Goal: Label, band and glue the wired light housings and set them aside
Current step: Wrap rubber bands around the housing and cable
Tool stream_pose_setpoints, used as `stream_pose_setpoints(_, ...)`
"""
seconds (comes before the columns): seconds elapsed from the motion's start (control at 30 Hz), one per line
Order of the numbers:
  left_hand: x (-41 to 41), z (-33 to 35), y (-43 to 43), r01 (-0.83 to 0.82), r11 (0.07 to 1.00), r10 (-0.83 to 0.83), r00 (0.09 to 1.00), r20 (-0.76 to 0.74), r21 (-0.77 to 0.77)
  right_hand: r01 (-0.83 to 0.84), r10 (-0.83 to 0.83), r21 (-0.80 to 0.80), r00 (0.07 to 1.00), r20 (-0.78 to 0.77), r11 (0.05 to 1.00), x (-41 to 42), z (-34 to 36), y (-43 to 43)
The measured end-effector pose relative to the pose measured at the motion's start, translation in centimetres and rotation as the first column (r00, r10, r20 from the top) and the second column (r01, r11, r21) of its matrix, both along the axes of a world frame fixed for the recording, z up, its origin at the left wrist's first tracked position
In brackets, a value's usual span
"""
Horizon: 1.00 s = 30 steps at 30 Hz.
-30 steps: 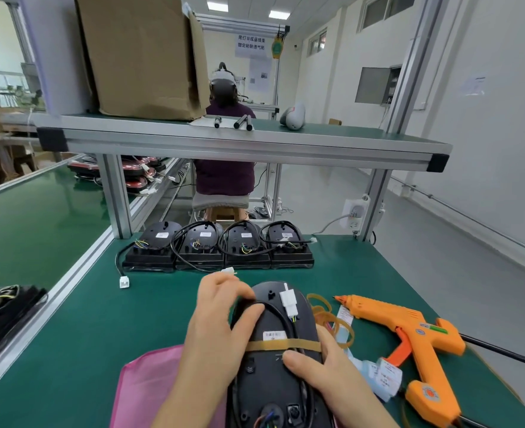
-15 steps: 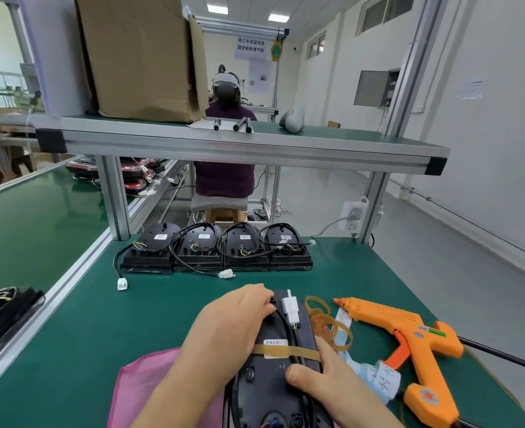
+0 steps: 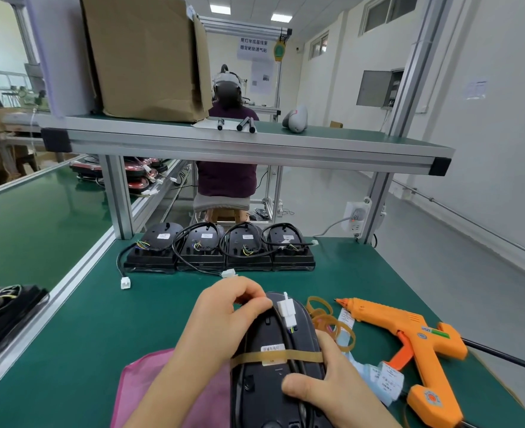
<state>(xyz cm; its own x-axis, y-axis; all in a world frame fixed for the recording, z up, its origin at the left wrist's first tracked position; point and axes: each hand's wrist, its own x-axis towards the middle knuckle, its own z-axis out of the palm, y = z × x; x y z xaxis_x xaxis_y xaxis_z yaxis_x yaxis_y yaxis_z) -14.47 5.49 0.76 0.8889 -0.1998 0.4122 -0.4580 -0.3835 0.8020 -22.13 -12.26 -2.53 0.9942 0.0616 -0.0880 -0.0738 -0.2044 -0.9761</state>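
housing: black plastic light housing (image 3: 270,378) with tan rubber band, between both hands
left hand (image 3: 224,316): fingers curled over its top edge
right hand (image 3: 326,384): thumb and fingers clamping its right side

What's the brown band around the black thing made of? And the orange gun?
The band looks like rubber: thin, tan and stretched tight around the black housing. The glue gun seems to be hard plastic, with a smooth, matte orange moulded shell.

Housing (image 3: 261,393) in left hand (image 3: 221,322), right hand (image 3: 326,384)
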Motion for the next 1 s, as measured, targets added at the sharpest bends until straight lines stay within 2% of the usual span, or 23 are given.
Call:
stream_pose_setpoints(0.2,0.2,0.1,0.3,0.118,0.983,-0.136,0.982,-0.130,-0.138,-0.037,0.037,-0.019,0.999,-0.011,0.999,-0.3,0.8,0.2)
stream_pose_setpoints(0.27,0.7,0.0,0.6,0.052,0.991,-0.073,0.982,-0.176,-0.121,-0.073,0.074,-0.102,0.997,0.001,0.992,-0.6,0.9,0.9)
stream_pose_setpoints(0.33,1.0,0.1,0.7,0.064,0.996,-0.075,0.974,-0.214,-0.059,-0.089,0.088,-0.122,0.996,-0.014,0.989,-1.1,0.8,1.7)
stream_pose_setpoints(0.37,1.1,0.2,0.6,0.079,0.995,-0.089,0.972,-0.217,-0.056,-0.082,0.080,-0.088,0.996,-0.031,0.993,-1.2,0.7,2.0)
stream_pose_setpoints(0.43,1.2,0.3,0.7,0.034,0.983,-0.076,0.971,-0.227,-0.181,-0.059,0.058,-0.004,0.997,-0.051,0.998,-1.1,0.3,2.2)
stream_pose_setpoints(0.5,1.3,0.4,1.1,-0.063,0.946,-0.034,0.957,-0.289,-0.319,0.004,0.000,0.097,0.999,-0.039,0.995,-0.7,0.0,2.1)
stream_pose_setpoints(0.53,1.2,0.3,1.3,-0.080,0.940,-0.041,0.938,-0.344,-0.330,0.046,-0.043,0.151,0.999,-0.026,0.987,-0.4,-0.2,2.0)
stream_pose_setpoints(0.63,0.3,-0.7,1.4,-0.039,0.911,-0.211,0.811,-0.546,-0.410,0.121,-0.118,0.239,0.993,-0.027,0.963,0.5,-0.7,1.9)
stream_pose_setpoints(0.73,-1.1,-2.5,1.7,-0.070,0.820,-0.359,0.711,-0.605,-0.569,0.196,-0.187,0.310,0.981,-0.059,0.930,1.3,-1.7,2.0)
stream_pose_setpoints(0.8,-1.6,-3.3,1.5,-0.073,0.795,-0.412,0.663,-0.625,-0.602,0.280,-0.268,0.386,0.960,-0.084,0.879,1.9,-2.2,2.0)
stream_pose_setpoints(0.87,-2.3,-3.8,0.8,-0.054,0.809,-0.448,0.587,-0.674,-0.585,0.342,-0.341,0.429,0.937,-0.082,0.836,2.4,-2.5,1.8)
stream_pose_setpoints(0.93,-3.4,-4.9,0.7,-0.056,0.842,-0.404,0.593,-0.697,-0.537,0.369,-0.378,0.467,0.923,-0.078,0.804,2.7,-2.7,1.6)
stream_pose_setpoints(1.0,-3.7,-6.1,1.0,-0.016,0.812,-0.451,0.619,-0.643,-0.584,0.372,-0.386,0.506,0.919,-0.082,0.778,2.7,-3.0,1.6)
